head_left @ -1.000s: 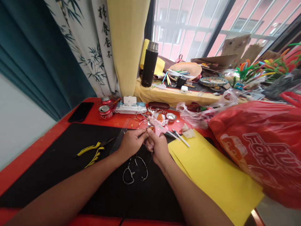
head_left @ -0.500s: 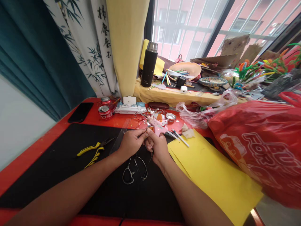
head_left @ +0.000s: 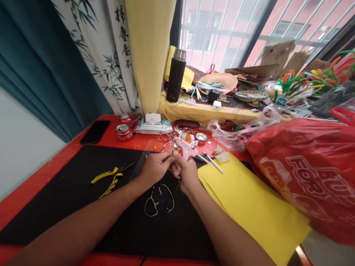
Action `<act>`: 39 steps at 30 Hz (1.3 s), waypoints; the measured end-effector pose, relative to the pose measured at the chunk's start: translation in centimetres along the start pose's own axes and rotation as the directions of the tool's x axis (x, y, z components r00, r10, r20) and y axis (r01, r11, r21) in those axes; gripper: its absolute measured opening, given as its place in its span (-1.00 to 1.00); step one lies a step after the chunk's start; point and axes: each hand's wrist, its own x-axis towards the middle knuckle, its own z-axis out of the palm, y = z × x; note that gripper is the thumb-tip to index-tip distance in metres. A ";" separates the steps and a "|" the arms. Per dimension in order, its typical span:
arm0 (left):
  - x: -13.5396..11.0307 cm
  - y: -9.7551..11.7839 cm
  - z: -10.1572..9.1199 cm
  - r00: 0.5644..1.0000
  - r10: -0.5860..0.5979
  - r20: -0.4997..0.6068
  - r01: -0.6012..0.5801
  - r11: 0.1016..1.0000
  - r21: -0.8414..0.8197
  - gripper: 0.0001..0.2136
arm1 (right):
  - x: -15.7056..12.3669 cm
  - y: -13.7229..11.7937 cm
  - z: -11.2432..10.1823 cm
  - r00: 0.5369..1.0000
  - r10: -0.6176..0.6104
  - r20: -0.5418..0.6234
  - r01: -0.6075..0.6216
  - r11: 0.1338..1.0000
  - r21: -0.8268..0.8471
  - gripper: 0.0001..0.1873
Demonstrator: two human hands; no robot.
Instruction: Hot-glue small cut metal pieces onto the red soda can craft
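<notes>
Far left, I log a black smartphone (head_left: 95, 132) on the red tabletop (head_left: 144, 138), with two red soda cans (head_left: 124, 132) just right of it and a packet of wet wipes (head_left: 153, 126) beside them. Below these lies a black work mat (head_left: 55, 208), carrying yellow-handled pliers (head_left: 109, 177) and, further right, black-and-silver scissors (head_left: 159, 199) under the wrists.

Centre: my view shows the left hand (head_left: 155, 168) and right hand (head_left: 186, 173) together above the mat's edge, not apart. A pink hot glue gun (head_left: 186, 147) stands out just above them, its lower end among the right hand's fingers, so that hand is closed on it. The left fingertips (head_left: 169, 158) meet the gun's lower end, but I cannot tell whether they grip it. A clear ruler (head_left: 142, 162) slants just left of the left hand. Behind the gun sits a small metal dish (head_left: 201, 137).

Right of the hands lie a thin white stick (head_left: 213, 162) and a yellow card sheet (head_left: 249, 210). Further on come a clear plastic bag (head_left: 230, 137), a red plastic carrier bag (head_left: 307, 173) and, on the sill, colored pipe cleaners (head_left: 302, 83).
</notes>
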 end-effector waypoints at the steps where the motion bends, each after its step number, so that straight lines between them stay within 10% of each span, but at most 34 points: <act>1: 0.0 0.0 0.0 1.000 0.001 0.004 -0.001 1.000 0.000 -0.69 | 0.0 0.0 0.0 1.000 0.002 -0.001 -0.002 1.000 0.001 -0.33; 39: 0.1 -0.3 0.2 1.000 -0.001 0.000 0.001 1.000 -0.023 -0.72 | 0.1 0.0 0.0 1.000 0.007 0.015 -0.007 1.000 0.013 -0.34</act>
